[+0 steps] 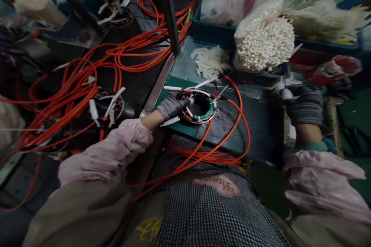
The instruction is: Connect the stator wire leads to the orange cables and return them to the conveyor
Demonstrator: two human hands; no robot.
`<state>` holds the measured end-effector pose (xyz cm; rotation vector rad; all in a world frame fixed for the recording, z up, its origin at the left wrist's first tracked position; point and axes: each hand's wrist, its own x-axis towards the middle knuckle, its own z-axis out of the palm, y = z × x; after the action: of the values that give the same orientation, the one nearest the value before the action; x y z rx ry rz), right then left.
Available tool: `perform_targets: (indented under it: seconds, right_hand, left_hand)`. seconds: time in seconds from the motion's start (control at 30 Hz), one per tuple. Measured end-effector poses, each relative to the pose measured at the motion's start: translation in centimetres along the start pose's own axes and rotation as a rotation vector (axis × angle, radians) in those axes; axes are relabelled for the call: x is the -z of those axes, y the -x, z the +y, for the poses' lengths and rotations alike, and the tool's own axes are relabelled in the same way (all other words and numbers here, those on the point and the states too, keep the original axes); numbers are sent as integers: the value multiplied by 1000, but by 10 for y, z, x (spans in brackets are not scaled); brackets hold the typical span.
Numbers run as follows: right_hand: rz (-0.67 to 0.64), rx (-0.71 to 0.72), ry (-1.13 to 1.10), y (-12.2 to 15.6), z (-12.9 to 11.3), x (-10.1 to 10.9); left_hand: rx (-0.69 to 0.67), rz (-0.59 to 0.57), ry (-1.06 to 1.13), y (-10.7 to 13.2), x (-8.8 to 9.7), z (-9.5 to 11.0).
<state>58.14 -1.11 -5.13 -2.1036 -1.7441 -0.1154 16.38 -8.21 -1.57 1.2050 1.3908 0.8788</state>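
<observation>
My left hand (175, 105), in a grey knit glove, is closed on the left rim of a stator (207, 114). This wound ring has a green inner edge, white sleeves and orange cables, and rests on the dark work surface (257, 123). White ties show on its right side. Farther right, my right hand (304, 104), also gloved, is closed around a small white object (285, 92) whose kind is blurred. The orange cable (247, 123) loops from the stator over the front edge onto my lap.
Behind the stator lie white strips (211, 61) and a bag of thin white sticks or tubes (265, 44). Teal bins (214, 32) stand at the back. Orange cable coils (78, 88) and another stator (111, 108) fill the left. A dark metal post (171, 11) rises beside them.
</observation>
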Motion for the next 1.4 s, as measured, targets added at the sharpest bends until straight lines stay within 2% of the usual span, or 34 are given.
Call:
perform_targets:
  seconds: [0.13, 0.23, 0.3, 0.37, 0.4, 0.43, 0.5, 0.57, 0.67, 0.73, 0.83, 0.97, 1.03, 1.27, 1.4]
  right_hand:
    - [-48, -81, 15, -4, -10, 2]
    - [12, -126, -86, 5, -21, 15]
    - [98, -106, -136, 25, -29, 34]
    - [150, 24, -209, 59, -42, 57]
    - [119, 149, -265, 79, -51, 67]
    - [35, 249, -341, 101, -62, 76]
    - [-142, 347, -521, 144, -90, 86]
    - [-324, 421, -724, 177, -121, 82]
    - [-385, 468, -826, 203, -159, 61]
    - [-364, 495, -825, 210, -175, 46]
    - [-396, 540, -779, 216, -182, 36]
    - [-340, 633, -717, 221, -180, 47]
    - [-357, 650, -729, 221, -183, 56]
    - [-373, 590, -632, 212, -207, 74]
    - [-412, 615, -592, 208, -208, 76]
  left_hand:
    - [9, -86, -63, -4, 10, -1]
    - [-66, -68, -188, -7, 13, 3]
    - [-148, -65, -311, -8, 17, 6]
    - [-218, -83, -470, -6, 22, 10]
    - [-243, -88, -544, -5, 25, 13]
    - [-261, -85, -609, -3, 29, 16]
    - [-269, -55, -721, 2, 35, 22]
    - [-254, -1, -832, 11, 42, 29]
    - [-277, 76, -977, 33, 48, 35]
    - [-335, 104, -1027, 52, 48, 33]
    - [-404, 134, -1078, 81, 39, 22]
    - [-419, 200, -1108, 114, 20, 6]
    - [-441, 205, -1108, 124, 14, 2]
    - [-397, 175, -1051, 131, 13, 0]
    - [-384, 147, -1024, 129, 12, 1]
